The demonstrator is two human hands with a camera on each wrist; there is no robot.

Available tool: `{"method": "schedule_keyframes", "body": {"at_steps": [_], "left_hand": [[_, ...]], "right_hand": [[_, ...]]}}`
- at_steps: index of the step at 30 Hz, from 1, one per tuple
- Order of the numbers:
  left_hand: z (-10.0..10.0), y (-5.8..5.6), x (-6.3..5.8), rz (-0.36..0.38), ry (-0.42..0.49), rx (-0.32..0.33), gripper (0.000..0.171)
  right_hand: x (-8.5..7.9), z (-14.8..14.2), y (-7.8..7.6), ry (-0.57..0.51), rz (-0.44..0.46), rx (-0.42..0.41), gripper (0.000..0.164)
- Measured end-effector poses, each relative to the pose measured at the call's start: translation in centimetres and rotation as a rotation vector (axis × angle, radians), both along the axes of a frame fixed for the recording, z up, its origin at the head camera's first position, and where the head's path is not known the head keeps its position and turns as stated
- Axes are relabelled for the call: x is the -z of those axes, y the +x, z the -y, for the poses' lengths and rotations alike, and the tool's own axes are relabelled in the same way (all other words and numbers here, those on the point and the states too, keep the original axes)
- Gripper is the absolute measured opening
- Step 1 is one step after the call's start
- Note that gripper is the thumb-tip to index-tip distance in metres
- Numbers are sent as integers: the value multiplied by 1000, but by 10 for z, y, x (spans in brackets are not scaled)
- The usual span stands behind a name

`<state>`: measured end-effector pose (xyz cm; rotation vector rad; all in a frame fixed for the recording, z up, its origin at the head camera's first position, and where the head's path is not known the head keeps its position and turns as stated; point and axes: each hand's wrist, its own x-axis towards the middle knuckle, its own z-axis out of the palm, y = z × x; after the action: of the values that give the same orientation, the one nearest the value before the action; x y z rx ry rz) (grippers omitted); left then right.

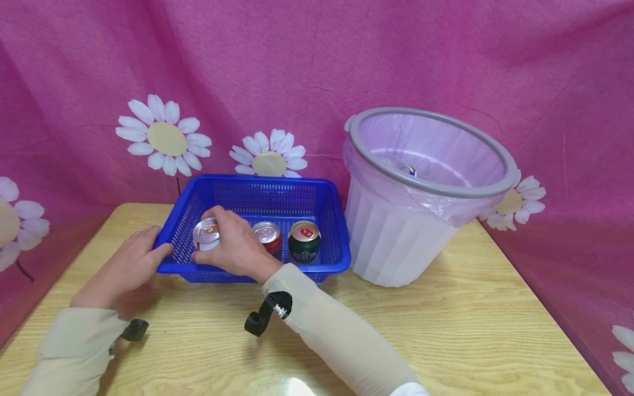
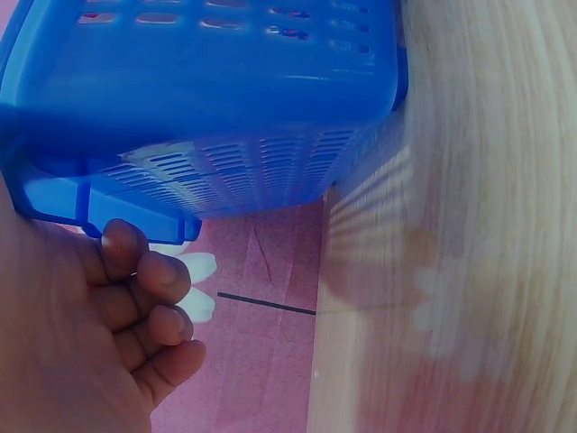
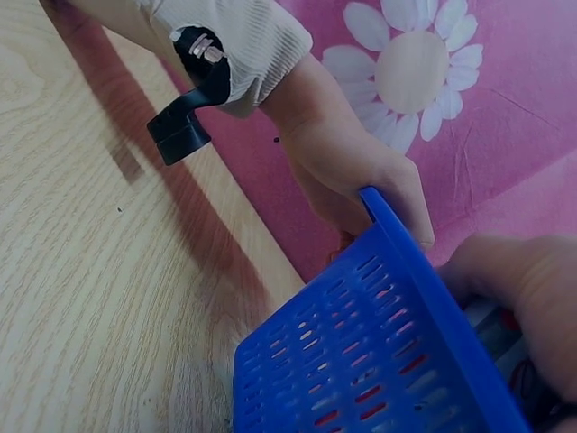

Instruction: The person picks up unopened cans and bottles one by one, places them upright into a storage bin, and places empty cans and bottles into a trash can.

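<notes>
In the head view, my right hand [image 1: 236,242] reaches into a blue plastic basket [image 1: 257,268] and grips a drink can [image 1: 205,230] with a silver top at its left end. A red can [image 1: 267,233] and a dark green can [image 1: 304,245] with a gold rim stand beside it in the basket. My left hand [image 1: 131,261] holds the basket's left rim near the front corner. From the left wrist, this hand [image 2: 108,316] shows its fingers curled outside the basket wall. The right wrist view shows its thumb over the rim.
A tall translucent bin [image 1: 396,242] with a grey rim and clear liner stands right of the basket; a small blue-and-yellow item [image 1: 412,171] shows inside. Both stand on a wooden table [image 1: 446,330]. A pink cloth [image 1: 317,66] with daisies hangs behind.
</notes>
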<state>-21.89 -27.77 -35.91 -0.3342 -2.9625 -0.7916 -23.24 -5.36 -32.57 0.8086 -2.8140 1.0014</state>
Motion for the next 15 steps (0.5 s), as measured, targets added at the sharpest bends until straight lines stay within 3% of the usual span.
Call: {"method": "schedule_keyframes", "body": {"at_steps": [15], "left_hand": [[0, 0, 1, 0, 1, 1, 30]], "right_hand": [[2, 1, -3, 50, 8, 40, 63]]}}
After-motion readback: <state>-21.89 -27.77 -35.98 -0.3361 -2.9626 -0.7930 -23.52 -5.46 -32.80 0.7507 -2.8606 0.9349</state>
